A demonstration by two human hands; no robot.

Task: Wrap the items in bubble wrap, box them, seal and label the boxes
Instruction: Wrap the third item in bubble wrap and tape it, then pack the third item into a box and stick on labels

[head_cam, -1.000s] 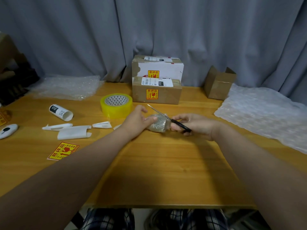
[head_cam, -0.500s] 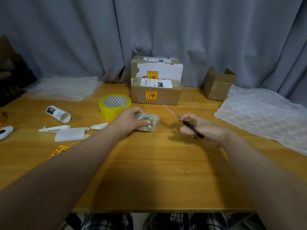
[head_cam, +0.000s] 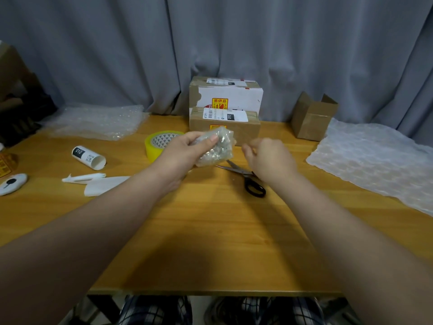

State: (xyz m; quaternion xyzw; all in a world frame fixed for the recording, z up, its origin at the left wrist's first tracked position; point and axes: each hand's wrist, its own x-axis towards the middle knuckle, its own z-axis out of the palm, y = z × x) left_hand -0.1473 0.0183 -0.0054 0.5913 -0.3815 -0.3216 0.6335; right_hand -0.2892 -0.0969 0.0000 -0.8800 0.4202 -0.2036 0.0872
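My left hand (head_cam: 185, 153) grips a small item wrapped in bubble wrap (head_cam: 219, 147) and holds it up above the table. My right hand (head_cam: 269, 158) hovers just right of the bundle with loosely curled fingers and holds nothing. Black-handled scissors (head_cam: 248, 178) lie on the table under my right hand. A roll of yellow tape (head_cam: 159, 143) stands behind my left hand. Two sealed, labelled boxes (head_cam: 225, 113) are stacked at the back centre. A small cardboard box (head_cam: 311, 118) with open flaps stands at the back right.
A bubble wrap sheet (head_cam: 375, 158) covers the right of the wooden table (head_cam: 210, 231), another sheet (head_cam: 98, 120) lies back left. A white label roll (head_cam: 89, 157), white backing scraps (head_cam: 93, 181), a white device (head_cam: 13, 184) and yellow stickers (head_cam: 5, 164) lie at the left.
My right hand has put the scissors down on the table and moved back toward the bundle. My left hand has lifted the wrapped item off the table.
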